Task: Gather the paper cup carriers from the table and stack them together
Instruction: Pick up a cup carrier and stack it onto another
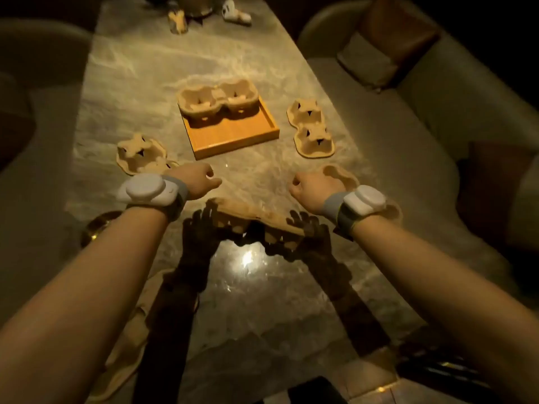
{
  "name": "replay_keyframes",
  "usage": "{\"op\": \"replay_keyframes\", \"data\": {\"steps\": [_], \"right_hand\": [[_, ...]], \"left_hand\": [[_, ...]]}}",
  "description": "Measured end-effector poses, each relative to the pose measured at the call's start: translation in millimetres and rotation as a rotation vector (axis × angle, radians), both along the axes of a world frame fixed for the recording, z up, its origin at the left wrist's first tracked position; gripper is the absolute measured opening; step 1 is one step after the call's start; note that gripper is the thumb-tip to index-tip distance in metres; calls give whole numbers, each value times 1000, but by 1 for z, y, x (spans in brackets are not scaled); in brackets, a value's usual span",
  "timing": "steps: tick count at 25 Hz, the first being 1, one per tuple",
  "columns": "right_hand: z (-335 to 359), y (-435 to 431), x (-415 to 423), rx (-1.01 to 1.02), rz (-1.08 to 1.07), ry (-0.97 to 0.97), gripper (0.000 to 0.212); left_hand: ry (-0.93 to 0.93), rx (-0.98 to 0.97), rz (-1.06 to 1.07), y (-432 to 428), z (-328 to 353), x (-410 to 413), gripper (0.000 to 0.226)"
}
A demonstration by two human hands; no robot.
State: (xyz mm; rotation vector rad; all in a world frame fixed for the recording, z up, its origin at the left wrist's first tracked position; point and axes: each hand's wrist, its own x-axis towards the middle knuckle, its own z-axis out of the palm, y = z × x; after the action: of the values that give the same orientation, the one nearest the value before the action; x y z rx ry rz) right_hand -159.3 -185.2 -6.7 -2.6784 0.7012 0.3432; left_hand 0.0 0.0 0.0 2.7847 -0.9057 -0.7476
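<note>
Several brown pulp cup carriers lie on the marble table (pixel 145 83). One carrier (pixel 217 104) sits in the orange wooden tray (pixel 242 135). Another carrier (pixel 310 128) lies right of the tray, and a third (pixel 140 154) lies left of it, partly behind my left wrist. A carrier (pixel 339 173) shows behind my right wrist. One more carrier (pixel 253 215) lies in front of me, under both hands and crossed by their shadows. My left hand (pixel 201 179) and my right hand (pixel 312 188) hover above it with fingers loosely bent and nothing in them.
A further carrier (pixel 125 342) lies at the near left table edge. Pale sofas flank the table, with cushions (pixel 388 48) on the right one. Small objects (pixel 236 11) stand at the far end. A dark flat thing (pixel 315 389) lies at the near edge.
</note>
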Motion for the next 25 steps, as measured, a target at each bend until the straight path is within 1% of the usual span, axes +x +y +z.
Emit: {"op": "replay_keyframes", "data": {"steps": [3,5,7,9,10,12,14,16,18,20,22,25], "right_hand": [[-16,2,-5,-8,-46,132,33],[-29,4,-10,96,-118,193,31],[-39,7,-14,297,-201,230,28],[-46,9,-17,465,-325,146,29],[-48,11,-19,510,-397,78,28],[-48,10,-26,492,-448,-61,28],[-44,6,-35,420,-380,-168,32],[-45,7,-46,359,-269,-263,32],[-49,8,-56,322,-213,-333,32],[-57,13,-61,324,-170,-336,32],[-62,12,-67,297,-173,-329,34],[-68,12,-69,296,-136,-303,38]], "left_hand": [[-27,106,26,1,-15,-7,46],[17,123,61,1,-23,-14,43],[104,41,177,1,-30,-18,36],[126,-98,324,4,-37,-23,33],[118,-160,392,8,-41,-28,34],[188,-293,528,19,-46,-44,37],[366,-462,675,30,-48,-60,38],[487,-565,812,44,-49,-82,43],[534,-583,896,52,-56,-101,46],[538,-579,953,62,-62,-119,46],[533,-555,937,63,-69,-128,45],[490,-573,928,65,-73,-132,39]]}}
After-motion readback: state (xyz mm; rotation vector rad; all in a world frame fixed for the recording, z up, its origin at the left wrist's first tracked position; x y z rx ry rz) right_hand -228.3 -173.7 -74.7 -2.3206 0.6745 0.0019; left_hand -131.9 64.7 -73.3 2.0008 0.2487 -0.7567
